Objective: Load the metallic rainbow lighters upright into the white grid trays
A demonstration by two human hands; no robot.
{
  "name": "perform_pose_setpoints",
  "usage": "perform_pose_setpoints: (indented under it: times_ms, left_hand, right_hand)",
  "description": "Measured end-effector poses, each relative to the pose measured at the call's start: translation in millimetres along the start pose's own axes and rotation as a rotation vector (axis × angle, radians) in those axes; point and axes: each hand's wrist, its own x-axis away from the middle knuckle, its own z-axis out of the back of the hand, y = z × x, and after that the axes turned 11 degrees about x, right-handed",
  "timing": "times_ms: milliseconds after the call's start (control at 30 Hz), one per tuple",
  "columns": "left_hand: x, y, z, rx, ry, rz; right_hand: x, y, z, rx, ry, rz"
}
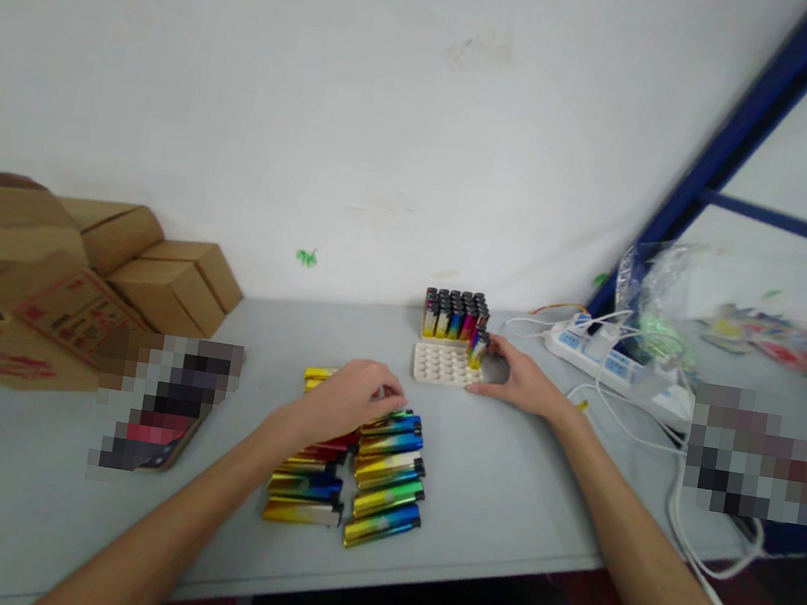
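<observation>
My left hand (353, 398) is above the far end of two columns of shiny metallic lighters (390, 467) lying on the table. Its fingers are bent together and pointing down at the lighters; whatever is between them is hidden. My right hand (517, 378) grips the right side of a white tray (431, 365) with rows of round holes, thumb at the front corner and fingers behind. A couple of lighters (478, 347) stand upright at the tray's right end, beside my right fingers. Behind it, a second holder is packed with upright black-topped lighters (456, 315).
Brown cardboard boxes (175, 284) are stacked at the left, with a phone (192, 428) lying in front. A white power strip (617, 368) with plugs and cables lies at the right, by a blue metal frame (680, 207). A white wall (400, 120) backs the grey table (495, 498).
</observation>
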Motion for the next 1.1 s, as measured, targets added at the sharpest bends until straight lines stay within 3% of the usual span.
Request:
perform_pose_setpoints:
  times_ms: [100, 167, 267, 333, 433, 533, 700, 800, 867, 967, 1100]
  left_hand:
    - [12.0, 1.9, 7.3, -0.096, 0.089, -0.011]
    - [26.4, -4.2, 12.1, -0.240, 0.285, 0.021]
    - [51.9, -24.2, 18.2, -0.461, 0.602, 0.175]
    - [66.5, -41.1, 21.4, -0.534, 0.661, 0.302]
    - [81.3, -62.6, 24.6, -0.539, 0.612, 0.456]
    - [90.0, -71.1, 24.6, -0.500, 0.571, 0.502]
    - [89.9, -55.1, 18.6, -0.475, 0.580, 0.510]
    - [73.4, -39.4, 12.8, -0.436, 0.590, 0.362]
    - [58.0, -29.8, 8.5, -0.334, 0.495, 0.193]
    - [38.1, -17.3, 2.6, -0.135, 0.218, 0.017]
    - [26.2, -5.7, -2.8, -0.054, 0.025, -0.015]
  right_hand:
    - [0.6, 1.0, -0.5, 0.010, 0.000, -0.013]
    - [0.8, 0.7, -0.3, 0.019, -0.001, -0.017]
    - [0.7, 0.9, 0.0, 0.016, -0.009, -0.012]
    - [0.6, 1.9, -0.1, 0.018, -0.018, -0.013]
    - [0.7, 3.9, -0.6, 0.025, -0.019, -0.013]
    - [1.0, 5.1, -1.2, 0.017, -0.013, -0.013]
    - [0.9, 3.4, -0.4, 0.015, -0.010, -0.013]
    - [0.5, 2.0, 0.2, 0.009, -0.005, -0.009]
    - [0.3, 2.2, 0.0, 0.004, -0.006, -0.008]
    - [-0.1, 3.5, -0.9, 0.009, -0.004, -0.008]
    - [-0.8, 2.9, -0.8, 0.022, -0.008, -0.003]
